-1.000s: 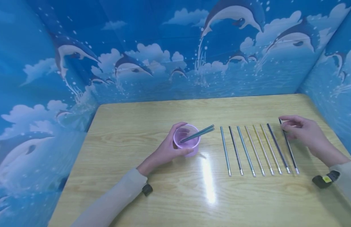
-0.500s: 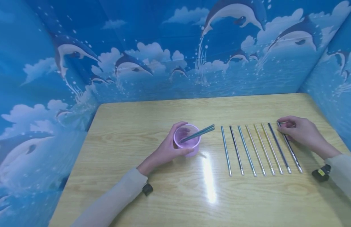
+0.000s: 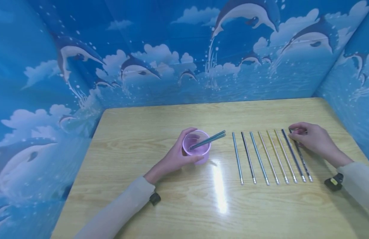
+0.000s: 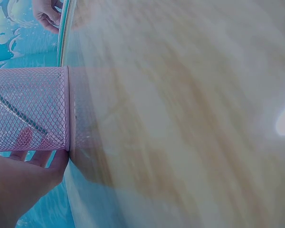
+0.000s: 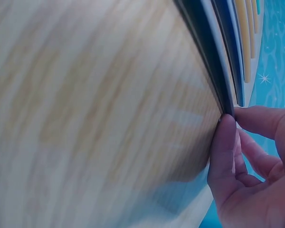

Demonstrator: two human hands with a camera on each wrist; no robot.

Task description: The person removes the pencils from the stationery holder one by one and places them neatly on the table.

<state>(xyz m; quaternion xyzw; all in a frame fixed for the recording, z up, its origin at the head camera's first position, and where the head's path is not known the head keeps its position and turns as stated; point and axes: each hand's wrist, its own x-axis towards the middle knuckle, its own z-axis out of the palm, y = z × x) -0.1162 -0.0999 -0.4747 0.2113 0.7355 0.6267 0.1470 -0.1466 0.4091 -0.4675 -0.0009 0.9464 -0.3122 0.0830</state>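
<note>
My left hand (image 3: 179, 154) grips a pink mesh pencil cup (image 3: 206, 158) around its side, thumb toward the front and fingers behind. Two green pencils (image 3: 212, 138) lean in the cup, their upper ends past its right rim. Through the mesh (image 4: 33, 107) in the left wrist view, one slanting pencil shows. At the right end of a row, my right hand (image 3: 314, 139) pinches the far end of a dark pencil (image 3: 303, 162) between thumb and fingers. In the right wrist view that dark pencil (image 5: 204, 42) runs up from the fingertips, beside a dark blue one.
Several pencils lie side by side left of the right hand: teal (image 3: 237, 159), black (image 3: 248, 159), blue (image 3: 259, 159), pinkish (image 3: 268, 157), yellow (image 3: 276, 156) and dark blue (image 3: 293, 156). The wooden table (image 3: 136, 132) meets a dolphin-print backdrop (image 3: 160, 83) at its back edge.
The right hand has shifted a little left with the dark pencil, whose eraser end swung right and then back left, closer to the dark blue pencil. The left hand and cup have stayed put.
</note>
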